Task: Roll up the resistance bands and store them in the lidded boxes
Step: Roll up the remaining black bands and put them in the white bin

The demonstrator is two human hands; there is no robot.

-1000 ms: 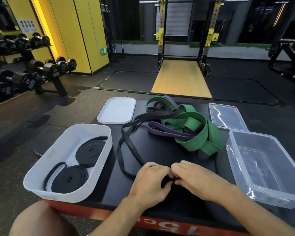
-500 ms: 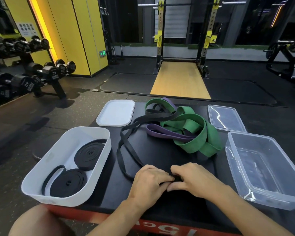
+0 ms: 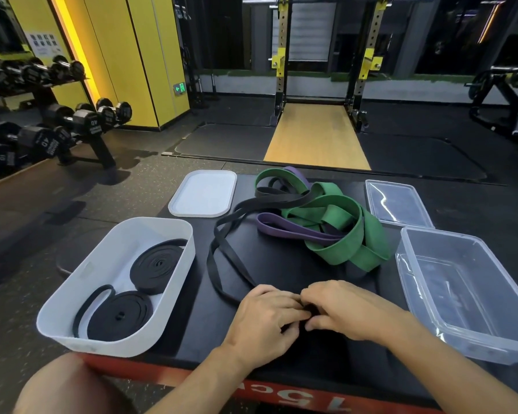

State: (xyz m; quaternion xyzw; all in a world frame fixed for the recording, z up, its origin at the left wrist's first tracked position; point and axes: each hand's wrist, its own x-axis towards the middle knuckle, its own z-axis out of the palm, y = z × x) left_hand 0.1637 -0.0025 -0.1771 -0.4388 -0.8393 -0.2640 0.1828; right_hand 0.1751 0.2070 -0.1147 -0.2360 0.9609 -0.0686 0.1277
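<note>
My left hand [image 3: 263, 318] and my right hand [image 3: 344, 309] meet at the front of the black platform [image 3: 281, 264], fingers curled round the near end of a long black resistance band [image 3: 219, 252]. The small roll between my fingers is mostly hidden. That band trails back into a heap with a wide green band [image 3: 341, 234] and a purple band [image 3: 284, 228]. On the left stands a white box [image 3: 81, 282] holding two rolled black bands [image 3: 156, 268]. A clear plastic box [image 3: 473, 294] stands on the right.
A white lid [image 3: 204, 192] lies behind the white box, and a clear lid [image 3: 396, 203] lies behind the clear box. A dumbbell rack [image 3: 51, 127] is off to the left, a squat rack [image 3: 320, 70] beyond. My knee [image 3: 69, 386] shows at bottom left.
My hands stay together on the black band's end, fingers shifting slightly as they work it. The view has tilted a little. The boxes and the heap have not moved.
</note>
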